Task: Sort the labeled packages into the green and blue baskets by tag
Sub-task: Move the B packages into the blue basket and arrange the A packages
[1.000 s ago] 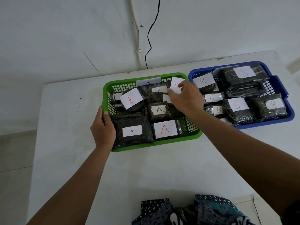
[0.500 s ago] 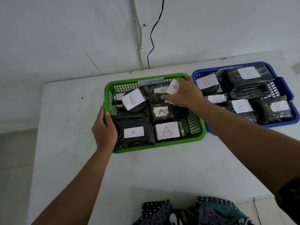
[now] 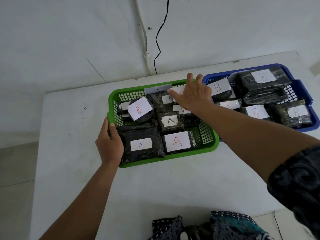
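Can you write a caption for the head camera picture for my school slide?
Left hand holds the green plastic basket of A-tagged packages; right hand rests flat beside the blue plastic basket of B-tagged ones.

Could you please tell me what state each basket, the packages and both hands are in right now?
green basket: filled with A-tagged packages
blue basket: filled with B-tagged packages
left hand: grips green basket's left rim
right hand: fingers spread flat over the far A packages
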A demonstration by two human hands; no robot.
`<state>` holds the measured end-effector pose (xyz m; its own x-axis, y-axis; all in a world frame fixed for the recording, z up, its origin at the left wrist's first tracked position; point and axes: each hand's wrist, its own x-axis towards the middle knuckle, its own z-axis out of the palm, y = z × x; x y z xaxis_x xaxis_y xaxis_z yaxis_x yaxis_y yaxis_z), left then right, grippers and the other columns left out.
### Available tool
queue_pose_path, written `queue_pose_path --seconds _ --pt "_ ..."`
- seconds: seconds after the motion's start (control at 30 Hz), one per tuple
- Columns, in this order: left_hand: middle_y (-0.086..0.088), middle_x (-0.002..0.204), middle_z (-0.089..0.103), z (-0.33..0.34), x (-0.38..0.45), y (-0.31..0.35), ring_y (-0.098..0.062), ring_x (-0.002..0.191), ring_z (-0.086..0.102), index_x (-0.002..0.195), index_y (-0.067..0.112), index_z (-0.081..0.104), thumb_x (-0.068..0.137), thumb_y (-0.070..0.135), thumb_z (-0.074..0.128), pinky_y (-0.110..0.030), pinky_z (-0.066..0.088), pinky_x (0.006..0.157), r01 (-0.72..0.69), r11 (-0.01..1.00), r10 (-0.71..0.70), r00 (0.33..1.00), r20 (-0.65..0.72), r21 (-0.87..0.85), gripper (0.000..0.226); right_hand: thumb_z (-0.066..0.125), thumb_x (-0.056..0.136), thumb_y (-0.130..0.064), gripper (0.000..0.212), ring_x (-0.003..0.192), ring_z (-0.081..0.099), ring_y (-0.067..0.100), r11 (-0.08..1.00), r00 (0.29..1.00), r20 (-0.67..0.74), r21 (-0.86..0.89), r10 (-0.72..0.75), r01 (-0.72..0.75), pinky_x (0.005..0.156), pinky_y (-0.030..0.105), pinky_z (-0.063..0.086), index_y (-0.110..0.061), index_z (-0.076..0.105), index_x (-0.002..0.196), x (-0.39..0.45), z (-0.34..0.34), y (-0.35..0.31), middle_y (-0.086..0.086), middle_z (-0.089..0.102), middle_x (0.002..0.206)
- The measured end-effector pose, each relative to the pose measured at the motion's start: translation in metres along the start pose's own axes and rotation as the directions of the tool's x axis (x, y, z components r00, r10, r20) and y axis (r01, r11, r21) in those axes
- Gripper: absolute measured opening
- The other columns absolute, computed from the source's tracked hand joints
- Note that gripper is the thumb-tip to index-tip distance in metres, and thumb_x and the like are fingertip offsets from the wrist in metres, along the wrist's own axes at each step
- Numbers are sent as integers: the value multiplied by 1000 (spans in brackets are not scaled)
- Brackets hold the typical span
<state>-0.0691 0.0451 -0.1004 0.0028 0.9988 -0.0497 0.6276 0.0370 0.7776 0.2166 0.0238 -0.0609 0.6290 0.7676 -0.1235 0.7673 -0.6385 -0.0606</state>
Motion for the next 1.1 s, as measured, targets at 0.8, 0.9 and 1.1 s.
queue_pose_path --seconds 0.8,0.9,1.1 --pt "-2 142 57 -1 0 0 -19 129 53 146 18 48 106 24 36 -17 34 101 0 1000 0 1000 2 11 43 67 90 -46 48 123 58 18 748 772 35 279 -634 602 104 43 48 -23 63 132 -52 12 13 -1 63 135" --pt "-2 143 56 0 -1 1 -18 129 53 147 17 48 106 23 36 -15 33 100 15 1000 -15 1000 -1 12 43 61 93 -51 53 124 57 20 790 816 108 351 -568 503 102 45 48 -26 56 139 -61 18 12 -1 59 139" --pt "-3 144 55 -1 -1 2 -18 131 51 147 16 47 106 23 37 -10 31 98 21 1000 -21 1000 3 0 43 57 93 -57 56 121 57 21 801 827 46 283 -560 527 101 45 48 -23 57 138 -61 18 8 1 61 133"
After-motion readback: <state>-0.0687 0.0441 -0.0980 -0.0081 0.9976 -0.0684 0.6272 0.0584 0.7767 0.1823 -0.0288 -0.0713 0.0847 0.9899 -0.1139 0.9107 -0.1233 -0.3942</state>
